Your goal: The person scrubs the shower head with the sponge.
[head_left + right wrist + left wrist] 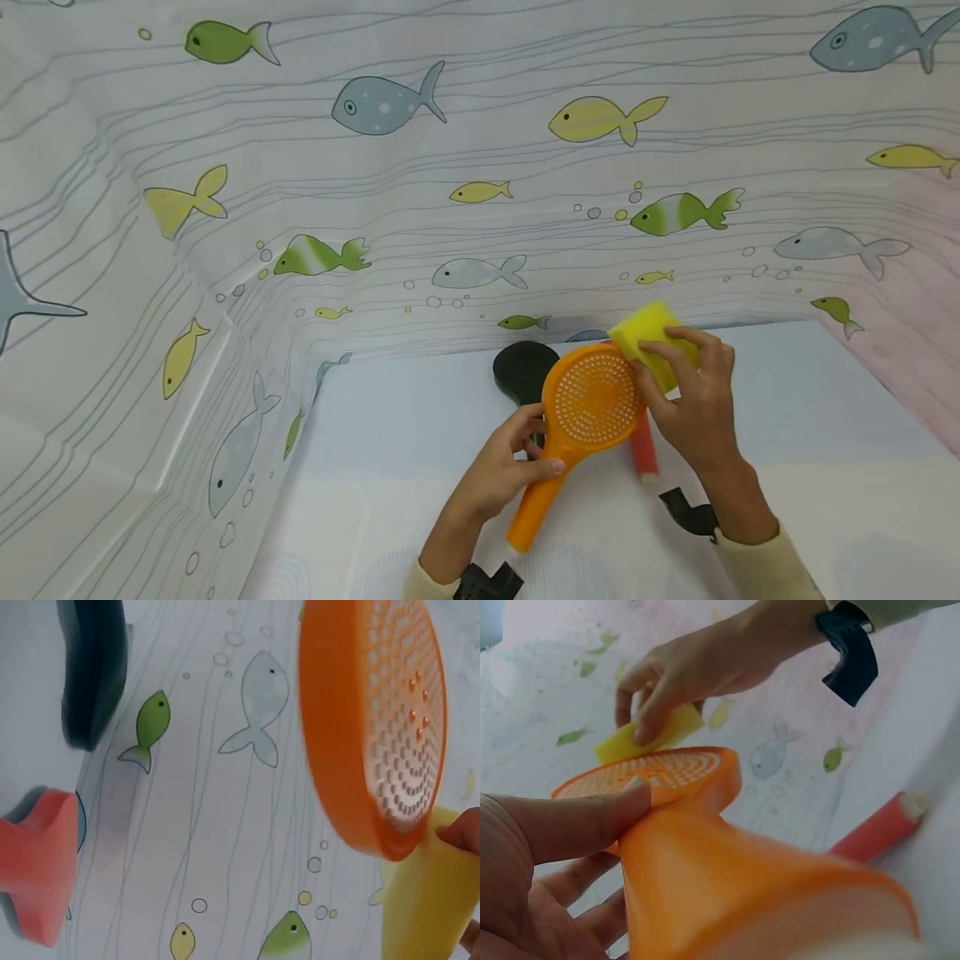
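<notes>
An orange slotted skimmer [596,396], its round head full of small holes, is held up over the table, tilted with its handle toward the person. My left hand [501,467] grips it near the neck, thumb across the front. My right hand [693,396] pinches a yellow sponge [651,337] between thumb and fingers, at the upper right rim of the skimmer's head. In the left wrist view the sponge [649,736] lies right at the far rim. The right wrist view shows the sponge [427,892] against the lower edge of the perforated head [401,720].
Behind the skimmer a black utensil with a rounded head [525,367] lies on the white table [390,433]. A red-handled tool [643,450] lies beside it, partly hidden by the skimmer. A fish-patterned sheet [487,233] rises at the back and left.
</notes>
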A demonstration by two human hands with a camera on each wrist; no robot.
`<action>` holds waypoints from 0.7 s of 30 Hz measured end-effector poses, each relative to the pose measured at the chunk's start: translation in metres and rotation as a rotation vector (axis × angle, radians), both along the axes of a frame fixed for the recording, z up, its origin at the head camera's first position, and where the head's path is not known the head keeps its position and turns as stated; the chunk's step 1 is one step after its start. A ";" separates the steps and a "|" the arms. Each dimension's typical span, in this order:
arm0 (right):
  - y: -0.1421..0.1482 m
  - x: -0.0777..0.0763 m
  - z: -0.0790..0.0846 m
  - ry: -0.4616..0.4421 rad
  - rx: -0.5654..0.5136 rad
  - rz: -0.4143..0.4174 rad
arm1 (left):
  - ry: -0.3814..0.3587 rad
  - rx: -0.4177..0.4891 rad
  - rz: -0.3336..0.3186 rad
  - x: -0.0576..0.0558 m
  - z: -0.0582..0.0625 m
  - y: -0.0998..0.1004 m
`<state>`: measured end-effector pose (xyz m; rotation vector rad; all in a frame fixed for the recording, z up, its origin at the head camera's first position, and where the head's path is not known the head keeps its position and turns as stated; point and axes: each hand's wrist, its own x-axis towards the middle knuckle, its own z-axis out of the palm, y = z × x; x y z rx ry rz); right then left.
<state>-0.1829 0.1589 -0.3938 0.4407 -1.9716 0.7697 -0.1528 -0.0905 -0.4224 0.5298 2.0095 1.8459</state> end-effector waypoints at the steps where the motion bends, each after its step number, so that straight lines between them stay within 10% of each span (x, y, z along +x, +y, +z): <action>1: 0.001 -0.001 -0.001 -0.017 -0.008 0.004 | -0.011 0.029 -0.004 0.000 0.000 -0.001; 21: -0.044 0.015 -0.011 -0.157 -0.040 0.218 | -0.203 0.412 0.101 -0.007 0.005 -0.017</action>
